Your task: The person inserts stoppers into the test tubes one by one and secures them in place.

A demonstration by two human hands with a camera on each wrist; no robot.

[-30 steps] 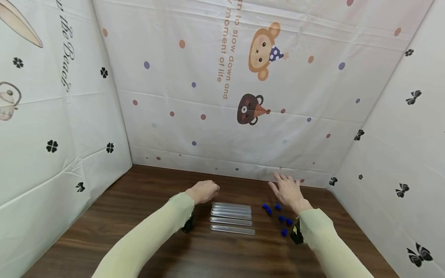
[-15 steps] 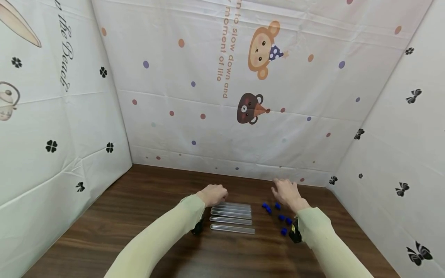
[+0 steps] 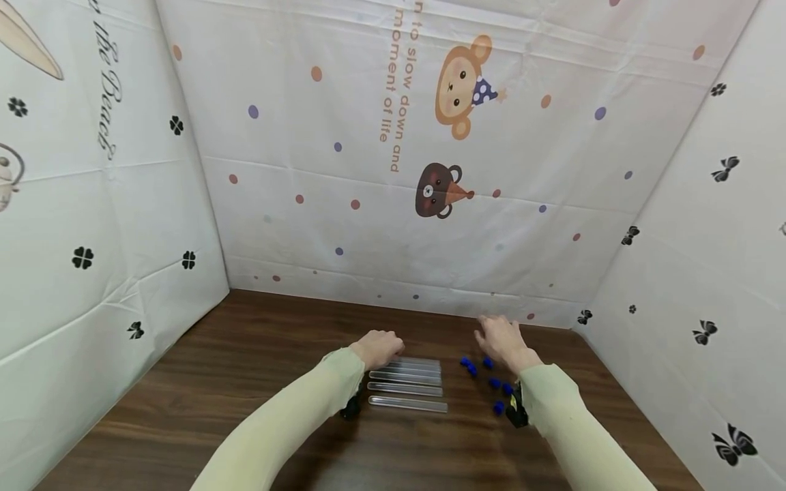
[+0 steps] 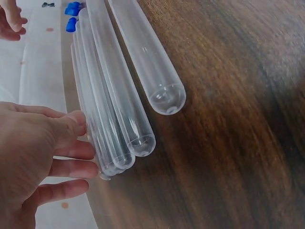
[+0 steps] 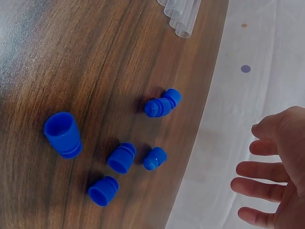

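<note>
Several clear plastic test tubes (image 3: 408,404) lie side by side on the table, rounded ends to the left. My left hand (image 3: 377,348) is at the far left end of the row. In the left wrist view its loosely bent fingers (image 4: 71,168) and thumb are right beside the farthest tubes (image 4: 102,95), pinching nothing. Several blue ribbed caps (image 5: 63,136) lie scattered to the right of the tubes, some with their hollow ends showing. Beyond them, my right hand (image 3: 501,341) hovers with spread, relaxed fingers (image 5: 259,169) and holds nothing.
The dark wood-grain table (image 3: 245,382) is walled by white printed cloth (image 3: 295,225) at the back and on both sides. Black wrist devices (image 3: 516,411) sit below the sleeves. One tube lies slightly apart, nearest the front.
My left hand has moved right, to the far left end of the tubes. The right hand's fingers have lowered and drawn in a little. Tubes and caps lie as before.
</note>
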